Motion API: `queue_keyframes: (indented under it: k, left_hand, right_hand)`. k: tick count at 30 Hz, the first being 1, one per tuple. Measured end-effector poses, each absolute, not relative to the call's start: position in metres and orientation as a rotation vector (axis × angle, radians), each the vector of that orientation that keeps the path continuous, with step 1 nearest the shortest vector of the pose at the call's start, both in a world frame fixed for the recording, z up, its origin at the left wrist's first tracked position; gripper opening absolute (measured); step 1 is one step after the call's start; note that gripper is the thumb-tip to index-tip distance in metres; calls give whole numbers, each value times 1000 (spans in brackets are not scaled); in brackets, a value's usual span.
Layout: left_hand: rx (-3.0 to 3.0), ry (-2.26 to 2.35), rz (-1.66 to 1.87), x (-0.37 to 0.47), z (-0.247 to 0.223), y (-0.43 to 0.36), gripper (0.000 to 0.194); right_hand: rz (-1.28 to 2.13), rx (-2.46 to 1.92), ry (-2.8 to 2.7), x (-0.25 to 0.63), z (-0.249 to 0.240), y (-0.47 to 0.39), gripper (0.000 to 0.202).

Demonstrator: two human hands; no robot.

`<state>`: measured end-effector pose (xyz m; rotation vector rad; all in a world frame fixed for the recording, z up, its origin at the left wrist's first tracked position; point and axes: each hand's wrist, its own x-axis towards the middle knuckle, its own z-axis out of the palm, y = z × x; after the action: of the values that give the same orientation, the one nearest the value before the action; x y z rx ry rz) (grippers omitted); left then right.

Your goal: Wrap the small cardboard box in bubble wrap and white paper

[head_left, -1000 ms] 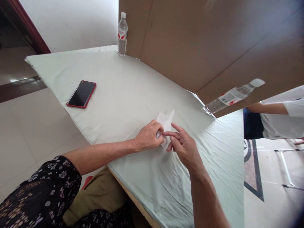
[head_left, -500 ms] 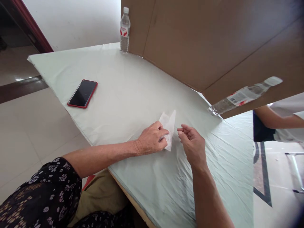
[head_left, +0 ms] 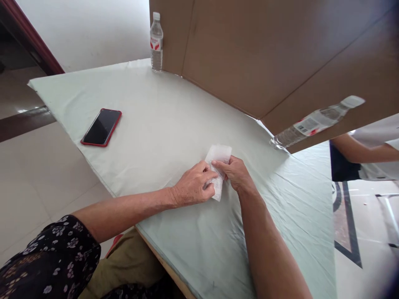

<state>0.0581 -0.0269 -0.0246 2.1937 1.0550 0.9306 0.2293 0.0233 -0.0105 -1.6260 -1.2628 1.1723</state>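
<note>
A red-cased phone (head_left: 101, 127) lay face up near the left edge of the table (head_left: 149, 124), its screen dark, well apart from both hands. Behind it a water bottle (head_left: 156, 42) stood upright at the far edge, touching the cardboard screen (head_left: 264, 54); its label was red and white, the writing too small to read.

The left hand (head_left: 193, 187) rested on the pale cloth with fingers curled, pinching the near left side of a white folded tissue (head_left: 218, 155). The tissue lay flat between the two hands, its far end sticking out beyond the fingertips. The right hand (head_left: 235, 172) pinched its right side, thumb and fingers closed on it.

Open cloth spread wide to the left of the hands. To the right, a second bottle (head_left: 314, 122) leaned against the cardboard, label unreadable. Another person's arm (head_left: 358, 151) showed beyond the right edge.
</note>
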Motion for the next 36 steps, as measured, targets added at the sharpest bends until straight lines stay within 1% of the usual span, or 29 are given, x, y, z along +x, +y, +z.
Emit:
queue_keyframes:
  k: [5, 8, 11, 13, 17, 20, 21, 23, 26, 28, 30, 33, 36]
  left_hand:
    - [2144, 1063, 905, 57, -22, -27, 28]
    - [2102, 1067, 885, 57, -20, -26, 27]
    - [2057, 1076, 877, 57, -20, -26, 28]
    - [2011, 1096, 904, 57, -21, -27, 33]
    - [1938, 1177, 1035, 57, -22, -30, 52]
    - [2003, 1181, 1069, 55, -23, -28, 62]
    - [2030, 1162, 1057, 55, -23, -26, 61]
    - [2058, 1119, 1012, 53, -23, -22, 52]
    - [2052, 1077, 935, 51, -22, -17, 31]
    - [2057, 1027, 896, 48, -19, -15, 25]
    - [2076, 940, 856, 43, -17, -12, 24]
    - [2093, 788, 763, 33, -13, -7, 24]
    - [2128, 684, 690, 24, -10, -4, 39]
  right_hand:
    - [1078, -1514, -1320, 226, -20, 21, 30]
    - [993, -1495, -1338, 222, -16, 12, 30]
    - [1007, -1418, -1330, 222, -8, -3, 28]
    - [1003, -1369, -1361, 223, -2, -14, 25]
    - [924, -1386, -1517, 227, 2, -34, 25]
    - [808, -1378, -1668, 226, -1, -47, 21]
    - [734, -1369, -1726, 226, -3, -52, 18]
    - [575, -1353, -1842, 226, -9, -61, 21]
    - [404, -1332, -2011, 228, -18, -74, 39]
    - [274, -1323, -2117, 229, -25, -79, 51]
    - [125, -1325, -2182, 230, -32, -81, 54]
    - [10, -1325, -2178, 230, -38, -79, 47]
    - [117, -1362, -2081, 229, -31, -73, 42]
